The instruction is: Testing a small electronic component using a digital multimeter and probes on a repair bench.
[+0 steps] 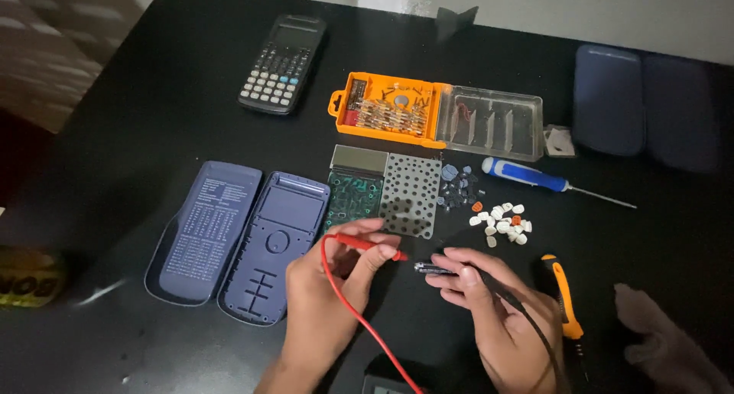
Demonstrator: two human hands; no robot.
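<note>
The red probe [365, 245] sits pinched in the left hand [336, 287], fingers closed round its slim, stiff plastic shaft; it looks light, best held well behind the metal tip. The right hand [489, 302] grips a black probe [440, 269] the same way, tips nearly meeting above the dark table [115, 134], just below the green circuit board [353, 199].

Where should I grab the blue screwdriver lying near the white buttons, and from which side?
Grip the blue screwdriver by its thick blue handle, coming from above. It lies flat with the thin bare shaft pointing right, and the handle is the widest part, probably clear of the white buttons.
</note>
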